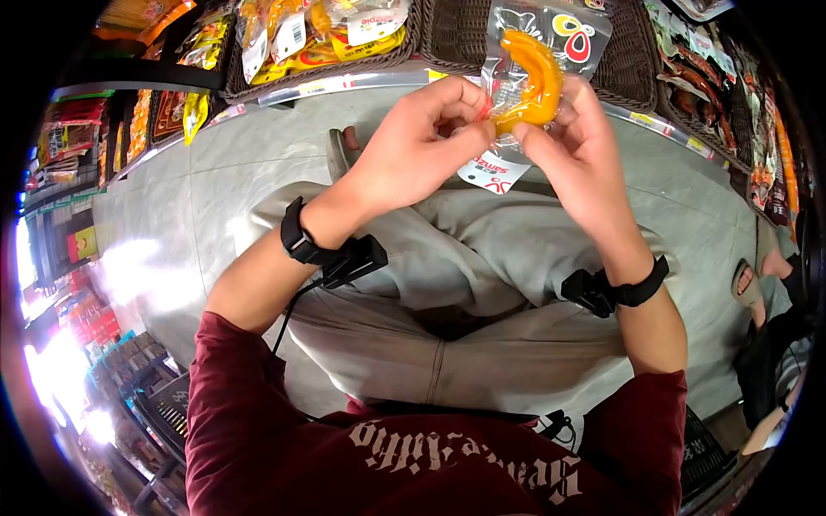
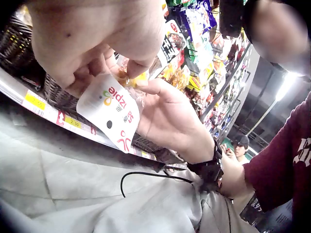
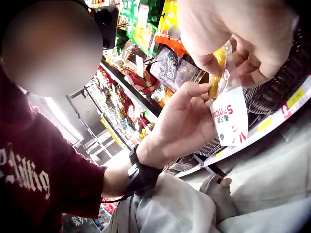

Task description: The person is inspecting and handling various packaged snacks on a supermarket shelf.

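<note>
A clear sealed packet with a curved yellow-orange food piece [image 1: 540, 82] inside is held up before the shelf in the head view. The left hand [image 1: 423, 142] pinches its left side with thumb and curled fingers. On the other side the right hand [image 1: 581, 159] grips it, thumb on the lower end of the piece. The packet's white label [image 1: 494, 172] hangs below the hands; it also shows in the left wrist view as a white printed label [image 2: 109, 111] and in the right wrist view as a label [image 3: 232, 119] beneath the fingers.
Brown wicker baskets [image 1: 452, 34] line the shelf edge, one filled with yellow packets [image 1: 331, 56]. A price strip [image 1: 344, 83] runs along the front. More hanging goods are at left and right. Another person's sandalled foot [image 1: 745, 282] is at the right.
</note>
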`<act>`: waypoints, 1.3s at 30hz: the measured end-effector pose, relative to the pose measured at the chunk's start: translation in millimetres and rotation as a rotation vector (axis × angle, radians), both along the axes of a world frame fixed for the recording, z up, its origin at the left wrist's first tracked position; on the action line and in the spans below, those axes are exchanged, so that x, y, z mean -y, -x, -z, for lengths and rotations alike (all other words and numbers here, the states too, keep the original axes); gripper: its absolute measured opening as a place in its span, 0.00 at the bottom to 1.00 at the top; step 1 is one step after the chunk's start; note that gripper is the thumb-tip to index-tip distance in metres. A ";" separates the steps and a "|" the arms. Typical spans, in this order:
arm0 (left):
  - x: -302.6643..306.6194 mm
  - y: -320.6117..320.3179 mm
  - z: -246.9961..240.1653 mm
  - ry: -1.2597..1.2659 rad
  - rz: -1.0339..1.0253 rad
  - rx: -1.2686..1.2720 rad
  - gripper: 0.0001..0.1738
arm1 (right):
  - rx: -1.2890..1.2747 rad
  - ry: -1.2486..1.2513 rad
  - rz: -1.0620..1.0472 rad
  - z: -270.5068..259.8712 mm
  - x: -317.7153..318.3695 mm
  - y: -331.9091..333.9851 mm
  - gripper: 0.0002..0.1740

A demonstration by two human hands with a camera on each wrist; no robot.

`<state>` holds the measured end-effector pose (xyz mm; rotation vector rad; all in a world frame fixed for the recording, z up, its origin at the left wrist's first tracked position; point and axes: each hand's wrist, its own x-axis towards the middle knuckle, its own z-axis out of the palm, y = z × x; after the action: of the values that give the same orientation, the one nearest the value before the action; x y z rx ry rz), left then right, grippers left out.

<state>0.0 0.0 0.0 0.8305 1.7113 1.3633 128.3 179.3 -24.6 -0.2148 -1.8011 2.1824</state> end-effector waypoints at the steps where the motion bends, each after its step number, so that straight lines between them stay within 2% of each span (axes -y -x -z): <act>1: -0.1 -1.5 -1.1 -0.057 -0.042 -0.001 0.10 | -0.009 0.005 0.005 -3.0 2.3 0.0 0.24; 5: -7.0 -4.4 6.0 -0.164 -0.096 0.043 0.09 | 0.012 -0.033 0.053 -4.3 3.5 -0.8 0.23; 12: -10.6 -11.1 7.5 -0.123 -0.110 0.035 0.11 | 0.001 -0.028 0.035 0.7 1.1 -5.8 0.22; 15: -11.9 -9.5 1.1 -0.138 -0.149 0.020 0.16 | 0.082 -0.034 0.017 4.9 -2.7 -1.9 0.20; 17: -9.8 -6.9 -6.2 -0.046 -0.108 -0.120 0.24 | 0.068 0.016 0.079 6.5 -2.6 3.4 0.18; 18: -10.8 -5.7 2.0 -0.103 -0.123 -0.125 0.29 | 0.060 0.008 0.077 6.7 -3.9 5.3 0.18; 20: -10.6 -4.0 11.6 -0.135 -0.119 -0.112 0.29 | 0.106 0.013 0.191 7.0 -8.5 6.6 0.19; 22: -8.6 -1.8 9.5 -0.094 -0.100 -0.158 0.31 | 0.081 0.022 0.172 8.2 -14.8 5.7 0.21; 23: -8.2 -2.0 8.3 -0.096 -0.103 -0.162 0.31 | 0.061 0.033 0.155 8.5 -16.1 5.5 0.22; 25: -8.7 -4.4 6.6 -0.144 -0.066 -0.376 0.30 | -0.013 0.036 0.116 7.8 -9.0 2.8 0.26; 27: -9.6 -9.6 6.3 -0.220 -0.090 -0.393 0.27 | -0.085 0.041 0.079 1.9 1.6 -2.1 0.29; 28: -9.9 -10.1 7.0 -0.294 -0.113 -0.406 0.24 | -0.094 -0.031 -0.007 -5.0 7.8 -3.4 0.31; 29: -9.4 -7.5 9.1 -0.292 -0.112 -0.406 0.24 | -0.102 -0.102 -0.093 -8.1 10.8 -4.0 0.34; 30: -8.2 -2.8 11.1 -0.260 -0.070 -0.195 0.22 | -0.153 -0.233 -0.119 -5.0 12.3 -1.5 0.35; 31: -6.1 0.1 12.2 -0.223 -0.028 0.018 0.20 | -0.149 -0.227 -0.116 -5.3 14.4 -2.6 0.35; 33: -2.5 -1.3 11.0 -0.210 -0.038 0.004 0.17 | -0.142 -0.333 -0.062 -9.6 19.9 -4.4 0.33; 35: -3.4 -5.4 8.6 -0.248 -0.089 -0.036 0.18 | -0.151 -0.320 -0.039 -5.9 16.5 -3.3 0.30; 38: -8.9 -11.5 0.5 -0.239 -0.149 -0.027 0.19 | -0.133 -0.206 0.154 -6.1 10.2 -1.5 0.23; 39: -9.0 -11.0 -2.9 -0.236 -0.148 -0.022 0.19 | -0.128 -0.204 0.155 -6.3 7.9 -0.8 0.23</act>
<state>11.0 9.0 2.9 0.8637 1.6778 1.6862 129.0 171.5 -18.2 -0.1595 -1.8532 1.8507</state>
